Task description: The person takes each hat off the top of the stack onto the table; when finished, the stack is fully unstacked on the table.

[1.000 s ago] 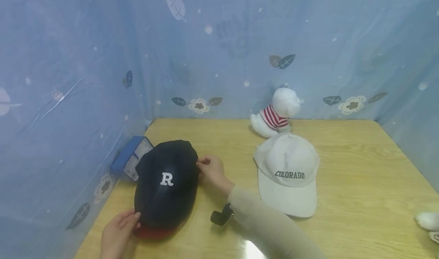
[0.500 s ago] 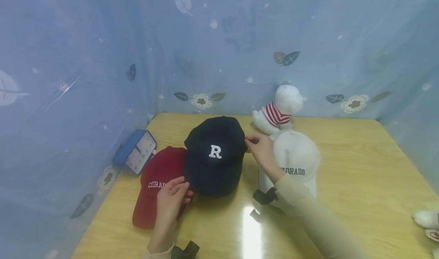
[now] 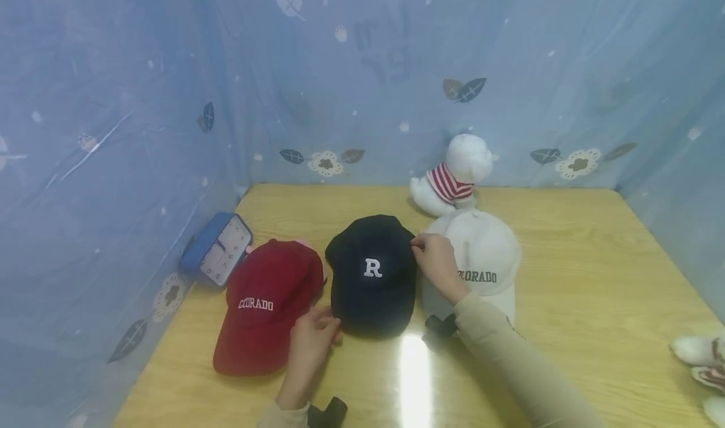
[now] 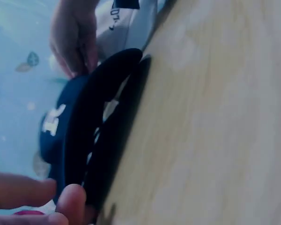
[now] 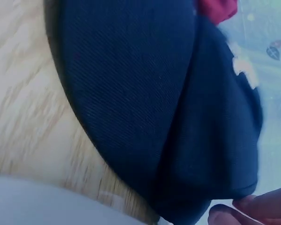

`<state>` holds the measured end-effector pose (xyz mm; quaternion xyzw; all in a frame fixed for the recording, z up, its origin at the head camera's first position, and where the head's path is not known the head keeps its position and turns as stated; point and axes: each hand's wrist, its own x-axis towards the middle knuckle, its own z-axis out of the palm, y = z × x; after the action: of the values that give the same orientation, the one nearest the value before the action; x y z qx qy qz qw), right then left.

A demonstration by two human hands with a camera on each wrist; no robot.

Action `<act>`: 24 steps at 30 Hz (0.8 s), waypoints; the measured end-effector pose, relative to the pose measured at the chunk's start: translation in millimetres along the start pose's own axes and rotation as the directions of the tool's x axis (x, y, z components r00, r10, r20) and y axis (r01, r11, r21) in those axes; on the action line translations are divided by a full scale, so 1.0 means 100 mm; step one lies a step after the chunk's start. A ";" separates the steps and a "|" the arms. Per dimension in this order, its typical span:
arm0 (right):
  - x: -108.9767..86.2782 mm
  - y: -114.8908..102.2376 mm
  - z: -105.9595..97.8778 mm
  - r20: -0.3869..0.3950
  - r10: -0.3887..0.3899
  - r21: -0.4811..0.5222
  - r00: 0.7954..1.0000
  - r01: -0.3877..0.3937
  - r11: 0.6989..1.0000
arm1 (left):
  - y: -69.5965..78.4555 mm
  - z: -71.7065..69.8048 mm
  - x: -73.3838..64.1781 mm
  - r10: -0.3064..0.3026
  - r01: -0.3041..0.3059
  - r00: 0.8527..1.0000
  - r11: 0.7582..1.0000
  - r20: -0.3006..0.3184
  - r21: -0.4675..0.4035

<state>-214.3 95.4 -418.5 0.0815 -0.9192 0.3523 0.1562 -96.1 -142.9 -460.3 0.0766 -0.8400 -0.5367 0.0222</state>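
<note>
A black baseball cap with a white letter R sits between both hands, its brim toward me. At the brim's left edge, my left hand pinches it with thumb and fingers. My right hand pinches the right side of the crown. In the left wrist view the brim is tilted just over the table, a dark shadow or reflection beneath it. To the left lies a red cap with white lettering, and to the right a white cap, partly covered by my right hand and wrist.
A blue clock stands behind the red cap at the left edge. Behind the white cap sits a white plush toy in a striped shirt. Another plush is cut off at the right. Blue patterned curtains surround the wooden table.
Both hands have carried the black cap rightward from over the red cap, then lowered it between the red and white caps. The red cap and clock face have come into view.
</note>
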 end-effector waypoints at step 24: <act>-0.17 -1.08 0.92 0.354 0.029 0.531 0.935 -0.226 0.816 | -0.50 -1.52 -0.17 -0.175 0.267 0.951 0.880 -0.254 0.394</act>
<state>-191.0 -45.7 -422.2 0.1189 -0.7900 0.5989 -0.0551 -56.1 -297.8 -440.6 0.2319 -0.9147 -0.3295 0.0323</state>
